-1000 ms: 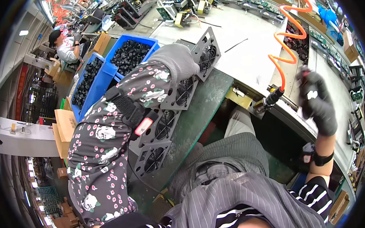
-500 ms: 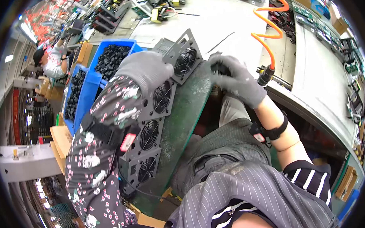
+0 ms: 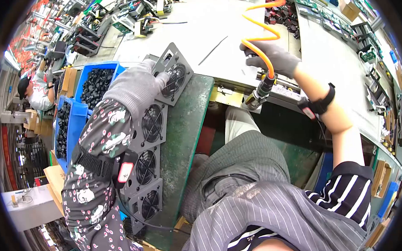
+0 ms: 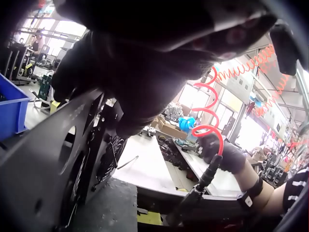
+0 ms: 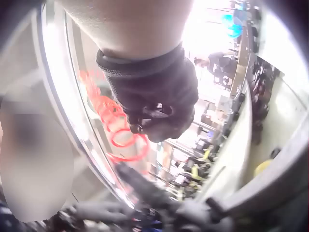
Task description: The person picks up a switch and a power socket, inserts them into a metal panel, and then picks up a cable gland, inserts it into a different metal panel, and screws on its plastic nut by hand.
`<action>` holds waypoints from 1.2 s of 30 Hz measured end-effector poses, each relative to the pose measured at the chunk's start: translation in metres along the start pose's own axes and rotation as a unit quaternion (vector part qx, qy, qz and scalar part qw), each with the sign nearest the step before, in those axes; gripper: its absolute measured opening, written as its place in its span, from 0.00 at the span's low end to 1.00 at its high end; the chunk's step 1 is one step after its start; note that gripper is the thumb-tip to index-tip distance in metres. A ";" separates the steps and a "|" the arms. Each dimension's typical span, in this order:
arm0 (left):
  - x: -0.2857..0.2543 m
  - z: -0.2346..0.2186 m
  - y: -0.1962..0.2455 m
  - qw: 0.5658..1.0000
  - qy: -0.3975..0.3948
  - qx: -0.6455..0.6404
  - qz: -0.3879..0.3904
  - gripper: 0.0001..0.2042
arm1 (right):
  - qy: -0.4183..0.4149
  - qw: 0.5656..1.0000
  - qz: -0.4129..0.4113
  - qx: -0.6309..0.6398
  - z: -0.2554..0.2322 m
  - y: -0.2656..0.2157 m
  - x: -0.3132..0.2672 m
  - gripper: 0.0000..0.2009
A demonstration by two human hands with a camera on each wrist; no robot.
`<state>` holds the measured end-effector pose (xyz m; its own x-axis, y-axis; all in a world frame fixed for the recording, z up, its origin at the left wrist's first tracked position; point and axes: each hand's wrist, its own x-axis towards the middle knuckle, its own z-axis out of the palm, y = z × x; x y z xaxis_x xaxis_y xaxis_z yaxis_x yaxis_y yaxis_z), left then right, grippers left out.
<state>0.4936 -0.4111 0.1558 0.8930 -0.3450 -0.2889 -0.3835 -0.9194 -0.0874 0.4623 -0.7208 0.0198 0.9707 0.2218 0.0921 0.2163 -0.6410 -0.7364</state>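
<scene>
Two blue bins, left of frame, both holding black parts. Left hand grips top fan panel, upper centre. Right hand at orange hose, grip unclear; was nearer panel 0.5 s ago.

Right hand now behind orange hose.

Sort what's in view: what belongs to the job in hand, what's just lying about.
Seems part of the job:
fan panel gripped by the left hand
other fan panels along the green bench
tool on the orange coiled hose, near the right hand

Seems just lying about:
thin black strip on the white tabletop
cardboard box near the circuit boards
</scene>
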 end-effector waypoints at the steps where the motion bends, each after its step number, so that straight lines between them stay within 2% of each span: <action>1: 0.001 0.000 0.000 1.000 -0.001 -0.002 -0.006 0.30 | -0.034 0.999 0.001 -0.029 0.005 0.000 0.016 0.20; 3: 0.005 -0.001 -0.002 0.997 -0.041 -0.045 -0.056 0.30 | -0.093 0.975 0.003 -0.203 0.003 -0.015 0.034 0.19; 7: 0.006 0.002 -0.006 0.997 -0.026 -0.058 -0.038 0.27 | -0.096 0.966 0.006 -0.238 0.008 -0.009 0.050 0.19; 9: 0.006 -0.001 -0.004 0.996 -0.041 -0.065 -0.044 0.26 | -0.104 0.984 -0.030 -0.142 0.005 0.007 0.058 0.19; 10: 0.006 -0.003 -0.004 0.995 -0.049 -0.077 -0.050 0.26 | -0.038 0.999 0.038 -0.005 0.009 0.009 0.054 0.18; 11: 0.006 -0.004 -0.003 0.993 -0.056 -0.089 -0.055 0.26 | -0.040 0.998 0.038 -0.007 0.008 0.012 0.055 0.18; 13: 0.007 -0.006 -0.001 0.989 -0.068 -0.112 -0.066 0.26 | 0.038 0.989 0.050 0.131 0.005 0.021 0.057 0.20; 15: 0.007 -0.008 0.000 0.985 -0.080 -0.133 -0.075 0.26 | 0.080 0.977 -0.064 0.188 0.007 0.031 0.066 0.18; 17: 0.008 -0.009 0.000 0.980 -0.090 -0.154 -0.088 0.26 | 0.052 0.975 -0.008 0.216 0.005 0.019 0.069 0.18; 18: 0.007 -0.009 0.000 0.977 -0.094 -0.164 -0.096 0.27 | 0.062 0.971 0.012 0.230 0.002 -0.007 0.063 0.17; 19: 0.007 -0.004 -0.003 0.977 -0.092 -0.166 -0.101 0.27 | 0.021 0.959 0.024 0.282 0.002 -0.017 0.065 0.18; 21: 0.006 0.008 -0.009 0.992 0.003 -0.120 -0.030 0.27 | -0.034 0.943 -0.002 0.332 0.008 -0.027 0.071 0.22; 22: 0.008 0.010 -0.008 0.994 0.005 -0.096 -0.055 0.27 | -0.041 0.963 -0.023 0.264 0.008 -0.036 0.071 0.24; 23: 0.009 0.010 -0.007 0.994 0.009 -0.094 -0.061 0.27 | -0.031 0.974 -0.083 0.209 0.011 -0.048 0.070 0.24; 25: 0.009 0.006 -0.005 0.995 -0.023 -0.077 -0.063 0.27 | -0.064 0.983 -0.150 0.090 0.012 -0.057 0.073 0.23; 26: 0.007 0.003 -0.003 0.992 -0.037 -0.104 -0.058 0.26 | -0.113 0.982 -0.139 0.060 0.011 -0.064 0.075 0.19; 27: 0.007 0.001 -0.002 0.992 -0.035 -0.102 -0.062 0.26 | -0.094 0.967 -0.217 0.094 0.018 -0.065 0.079 0.16; 29: 0.006 -0.002 0.001 0.992 -0.051 -0.101 -0.060 0.25 | -0.015 0.943 -0.332 -0.003 0.022 -0.074 0.082 0.14; 30: 0.004 -0.005 -0.001 0.992 -0.048 -0.099 -0.063 0.25 | -0.013 0.942 -0.336 -0.002 0.023 -0.079 0.083 0.14; 32: 0.001 -0.009 -0.004 0.994 -0.037 -0.094 -0.048 0.25 | -0.091 0.949 -0.297 0.051 0.024 -0.087 0.083 0.14; 36: -0.008 -0.018 -0.002 0.990 -0.032 -0.124 -0.055 0.23 | -0.055 0.941 -0.331 -0.031 0.028 -0.099 0.085 0.16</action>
<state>0.4920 -0.4099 0.1756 0.9063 -0.2352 -0.3512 -0.2081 -0.9715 0.1137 0.5208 -0.6178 0.0817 0.6043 0.6610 0.4448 0.7796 -0.3755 -0.5012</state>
